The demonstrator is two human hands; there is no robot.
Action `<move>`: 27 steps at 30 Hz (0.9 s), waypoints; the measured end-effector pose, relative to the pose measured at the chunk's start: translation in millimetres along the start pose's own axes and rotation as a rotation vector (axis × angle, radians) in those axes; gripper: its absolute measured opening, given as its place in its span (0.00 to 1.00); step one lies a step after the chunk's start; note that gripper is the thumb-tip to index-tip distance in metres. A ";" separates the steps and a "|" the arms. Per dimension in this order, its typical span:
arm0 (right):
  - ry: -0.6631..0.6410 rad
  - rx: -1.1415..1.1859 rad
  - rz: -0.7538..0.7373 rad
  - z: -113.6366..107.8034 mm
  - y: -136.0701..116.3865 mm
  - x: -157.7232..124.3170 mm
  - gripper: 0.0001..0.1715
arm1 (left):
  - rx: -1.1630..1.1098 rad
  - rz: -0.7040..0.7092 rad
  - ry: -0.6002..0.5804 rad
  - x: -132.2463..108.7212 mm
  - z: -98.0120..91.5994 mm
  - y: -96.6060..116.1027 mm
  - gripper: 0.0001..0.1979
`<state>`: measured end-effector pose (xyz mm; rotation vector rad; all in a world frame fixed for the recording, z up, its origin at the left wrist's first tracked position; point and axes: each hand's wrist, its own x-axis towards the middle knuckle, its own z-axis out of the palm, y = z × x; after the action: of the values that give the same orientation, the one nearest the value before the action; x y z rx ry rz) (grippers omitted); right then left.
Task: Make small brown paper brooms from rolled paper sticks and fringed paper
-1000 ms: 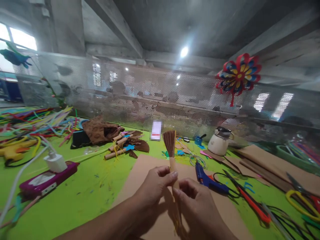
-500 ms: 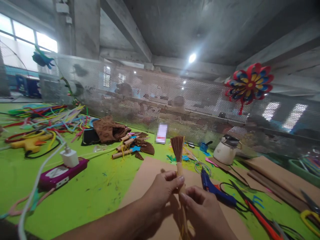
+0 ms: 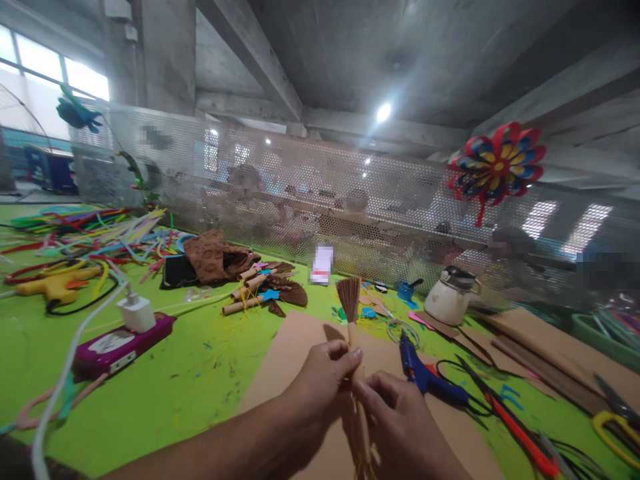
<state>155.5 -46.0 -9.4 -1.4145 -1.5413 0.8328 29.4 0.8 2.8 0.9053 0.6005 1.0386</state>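
Leftmost, yellow glue gun (image 3: pixel 57 285) on the green tabletop (image 3: pixel 175 383), then a purple power strip (image 3: pixel 113 350) with a white plug (image 3: pixel 137 313) upright in the top. Further right, bunched brown cloth (image 3: pixel 210 255), and just beside, a small heap of rolled brown tubes (image 3: pixel 243 306) with pleated ends, one bearing a blue star (image 3: pixel 271 295). Toward the middle, left hand (image 3: pixel 317 377), thumb and fingers clamped on the slim brown paper piece (image 3: pixel 353 332), a little below the flared, pleated head (image 3: pixel 349 297). Held up over the brown sheet (image 3: pixel 287 347), fanned end up and away, lower end down toward the near side; cannot tell whether touching the sheet there. Probably very light, with hardly any weight to carry; fairly stiff along the rolled stem, softer and springier at the thin pleats. Likely to crease or splay under a squeeze on the head, and to flatten at the tube under a hard pinch. Dry and matte by the look, so unlikely to slip, though easy to roll between fingertips. Best taken by the stem with a light pinch just under the head, and steadied lower down; best not gripped by the pleats. Right of the stem, right hand (image 3: pixel 395 413), pinching lower with thumb and forefinger, other fingers curled and partly hidden. Past that, blue glue gun (image 3: pixel 431 379) near the sheet's right side, white pot (image 3: pixel 447 300) farther back, then red-handled cutting tool (image 3: pixel 523 427) and yellow-handled scissors (image 3: pixel 617 433).
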 end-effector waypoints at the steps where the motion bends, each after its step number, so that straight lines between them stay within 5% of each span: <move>1: -0.001 -0.016 -0.008 0.1 1.1 -0.1 0.24 | -0.007 -0.001 -0.001 -0.3 0.3 -0.4 0.17; 20: 0.062 -0.025 -0.044 5.5 -4.8 -4.6 0.20 | 0.133 -0.034 0.051 -6.2 4.2 13.0 0.13; 27: 0.098 -0.065 -0.046 -0.7 -0.2 -1.4 0.21 | 0.103 -0.040 -0.040 -7.2 5.2 12.2 0.11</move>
<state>156.0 -47.4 -9.2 -1.4391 -1.5319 0.6811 25.0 -5.0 16.0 0.9983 0.6403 0.9587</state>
